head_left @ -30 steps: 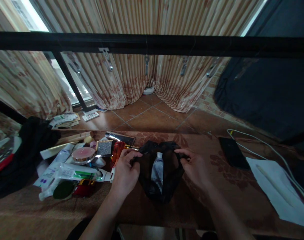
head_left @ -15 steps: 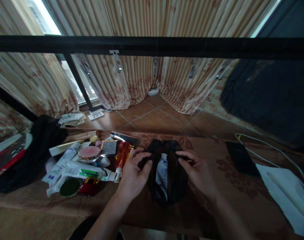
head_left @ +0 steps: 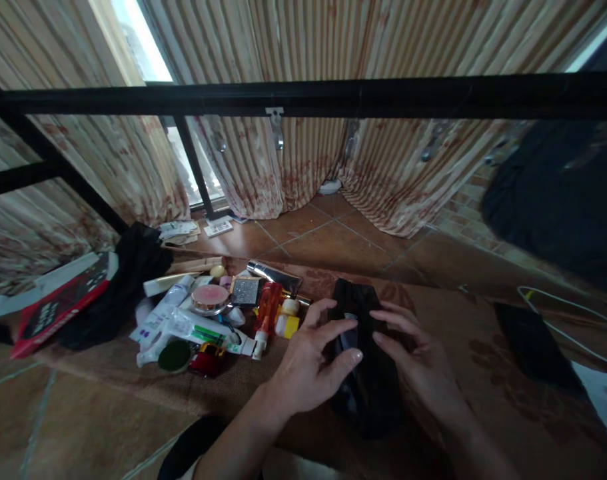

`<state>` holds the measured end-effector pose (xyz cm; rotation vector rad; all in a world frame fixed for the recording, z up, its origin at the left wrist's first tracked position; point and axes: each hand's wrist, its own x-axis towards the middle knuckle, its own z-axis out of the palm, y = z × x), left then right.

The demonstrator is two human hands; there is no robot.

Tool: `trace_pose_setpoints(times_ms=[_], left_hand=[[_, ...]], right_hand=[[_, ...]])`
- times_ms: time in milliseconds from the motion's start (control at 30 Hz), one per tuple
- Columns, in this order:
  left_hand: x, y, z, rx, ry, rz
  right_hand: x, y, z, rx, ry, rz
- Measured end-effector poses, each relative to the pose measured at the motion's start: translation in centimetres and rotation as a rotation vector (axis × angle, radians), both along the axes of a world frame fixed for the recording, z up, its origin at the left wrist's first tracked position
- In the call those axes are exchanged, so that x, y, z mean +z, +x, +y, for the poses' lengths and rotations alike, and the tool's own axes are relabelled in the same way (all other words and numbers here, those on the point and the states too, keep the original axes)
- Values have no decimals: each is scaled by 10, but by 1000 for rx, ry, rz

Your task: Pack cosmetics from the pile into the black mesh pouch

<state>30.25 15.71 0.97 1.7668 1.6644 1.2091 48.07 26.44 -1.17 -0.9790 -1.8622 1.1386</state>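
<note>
A soft black pouch (head_left: 370,407) lies on the cloth in front of me, its sides drawn nearly together. Deep in the narrow opening, a pale tube (head_left: 350,316) shows only in part. My left hand (head_left: 316,367) grips the pouch's left side, with index finger and thumb reaching over the opening. On the opposite side, my right hand (head_left: 418,350) holds the right edge with its fingertips. Left of the pouch lies a pile of toiletries: a pink compact (head_left: 210,297), a glittery square case (head_left: 246,291), an orange bottle (head_left: 268,305) and a white-and-green tube (head_left: 208,331).
A black bag (head_left: 128,287) and a red-and-black box (head_left: 66,303) lie at the far left. To the right are a dark flat phone-like object (head_left: 536,347), a white cable (head_left: 568,293) and white paper (head_left: 600,393). A black rail (head_left: 308,100) crosses before the curtains.
Both hands have drawn the pouch's sides closer together, covering most of the tube. My left hand has shifted over the opening. The view has swung left, showing a yellow-and-white bottle beside the orange one.
</note>
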Motion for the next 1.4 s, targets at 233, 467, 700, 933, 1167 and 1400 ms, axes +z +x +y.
trace_pose_setpoints(times_ms=[233, 467, 700, 933, 1167, 1400], left_hand=[[1, -1, -3, 43, -27, -8], [-5, -6, 1, 211, 6, 19], [-11, -67, 3, 449, -149, 178], [-8, -101, -9, 598, -205, 239], [-25, -81, 8, 559, -441, 579], [-33, -67, 18, 614, -528, 620]], right_hand=[[2, -2, -2, -42, 8, -33], [-1, 1, -1, 33, -59, 22], [-5, 3, -1, 11, -130, 71], [-6, 2, -3, -15, -158, 101], [-8, 0, -3, -24, -170, 95], [-4, 0, -5, -49, -181, 92]])
